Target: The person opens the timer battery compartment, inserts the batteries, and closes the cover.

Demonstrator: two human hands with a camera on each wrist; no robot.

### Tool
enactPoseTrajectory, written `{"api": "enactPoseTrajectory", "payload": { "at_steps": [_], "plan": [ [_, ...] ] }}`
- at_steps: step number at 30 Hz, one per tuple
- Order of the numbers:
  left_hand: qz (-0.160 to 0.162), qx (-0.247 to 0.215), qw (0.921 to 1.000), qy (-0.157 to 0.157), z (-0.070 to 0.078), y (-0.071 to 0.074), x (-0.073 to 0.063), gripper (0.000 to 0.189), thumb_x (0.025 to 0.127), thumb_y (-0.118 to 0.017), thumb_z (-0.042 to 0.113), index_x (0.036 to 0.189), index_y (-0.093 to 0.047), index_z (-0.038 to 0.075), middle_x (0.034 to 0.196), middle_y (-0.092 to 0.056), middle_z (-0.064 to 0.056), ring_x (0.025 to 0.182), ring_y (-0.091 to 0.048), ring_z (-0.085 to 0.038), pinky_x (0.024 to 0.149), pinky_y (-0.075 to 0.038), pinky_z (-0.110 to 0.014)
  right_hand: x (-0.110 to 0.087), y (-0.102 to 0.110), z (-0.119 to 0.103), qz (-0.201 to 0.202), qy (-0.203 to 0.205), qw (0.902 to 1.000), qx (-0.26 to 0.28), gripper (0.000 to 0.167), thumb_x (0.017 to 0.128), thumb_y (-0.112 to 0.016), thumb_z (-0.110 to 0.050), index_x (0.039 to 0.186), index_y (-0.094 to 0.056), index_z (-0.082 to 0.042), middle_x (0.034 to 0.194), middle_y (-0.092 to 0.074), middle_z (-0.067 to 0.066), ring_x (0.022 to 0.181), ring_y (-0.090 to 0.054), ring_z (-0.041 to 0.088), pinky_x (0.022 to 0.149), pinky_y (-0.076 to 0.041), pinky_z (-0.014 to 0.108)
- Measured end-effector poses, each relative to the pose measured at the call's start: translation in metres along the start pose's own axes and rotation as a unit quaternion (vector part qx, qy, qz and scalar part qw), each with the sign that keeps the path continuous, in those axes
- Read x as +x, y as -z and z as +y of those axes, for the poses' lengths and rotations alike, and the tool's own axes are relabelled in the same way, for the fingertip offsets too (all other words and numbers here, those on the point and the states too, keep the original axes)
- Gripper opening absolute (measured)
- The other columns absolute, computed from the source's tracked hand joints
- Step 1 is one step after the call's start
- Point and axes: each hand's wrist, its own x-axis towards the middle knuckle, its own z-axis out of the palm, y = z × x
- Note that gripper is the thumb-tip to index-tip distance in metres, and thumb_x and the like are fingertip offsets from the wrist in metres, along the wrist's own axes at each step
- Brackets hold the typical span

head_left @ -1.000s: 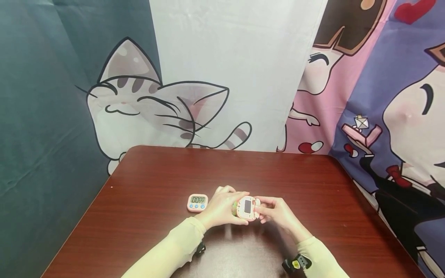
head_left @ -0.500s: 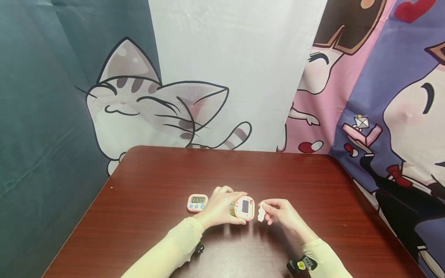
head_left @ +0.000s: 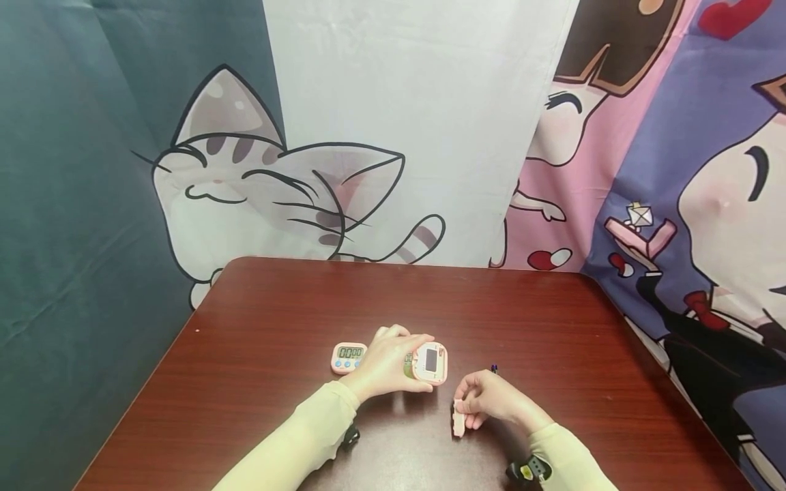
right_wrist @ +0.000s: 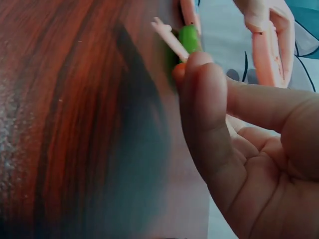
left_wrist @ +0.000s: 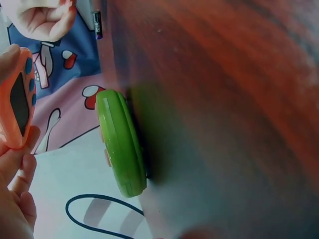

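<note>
My left hand (head_left: 388,366) grips a pink digital timer (head_left: 431,363), its back with a dark panel facing up in the head view. The timer's screen and blue buttons show in the left wrist view. My right hand (head_left: 491,399) pinches a small pale pink battery cover (head_left: 458,419) low over the table; whether the cover touches the wood I cannot tell. Beneath the left hand a green timer (left_wrist: 121,144) lies on the table, mostly hidden in the head view. Another pink timer (head_left: 348,358), reading 00:00, lies left of the left hand.
A dark battery (left_wrist: 97,25) lies on the table just beyond the right hand, partly hidden in the head view. The brown wooden table (head_left: 295,300) reaches back to a cartoon-printed cloth (head_left: 417,123).
The right hand has pulled the battery cover off the held timer and carried it nearer the front, down toward the table. The left hand with the timer has shifted slightly left.
</note>
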Motion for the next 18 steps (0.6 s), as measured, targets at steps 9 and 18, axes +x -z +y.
{"api": "enactPoseTrajectory", "payload": {
  "at_steps": [9, 18],
  "plan": [
    [0.012, -0.009, 0.9999, -0.005, 0.001, 0.002, 0.001, 0.081, 0.059, -0.079, 0.062, 0.128, -0.059, 0.025, 0.108, -0.066, 0.014, 0.092, -0.047, -0.008, 0.086, -0.035, -0.031, 0.001, -0.005, 0.005, 0.036, 0.002, 0.9957, -0.085, 0.016, 0.079, -0.073, -0.003, 0.077, -0.058, 0.003, 0.061, -0.064, 0.012, 0.050, -0.059, 0.012, 0.047, -0.050, 0.029],
    [0.010, -0.018, 0.9998, -0.001, 0.003, 0.002, 0.001, 0.080, 0.059, -0.079, 0.063, 0.127, -0.060, 0.026, 0.106, -0.067, 0.015, 0.093, -0.047, -0.007, 0.083, -0.035, -0.030, 0.002, -0.012, 0.008, 0.129, 0.030, 0.9682, -0.213, 0.018, 0.068, -0.080, -0.004, 0.066, -0.062, -0.004, 0.052, -0.059, 0.000, 0.046, -0.055, 0.011, 0.044, -0.044, 0.027]
  ]
}}
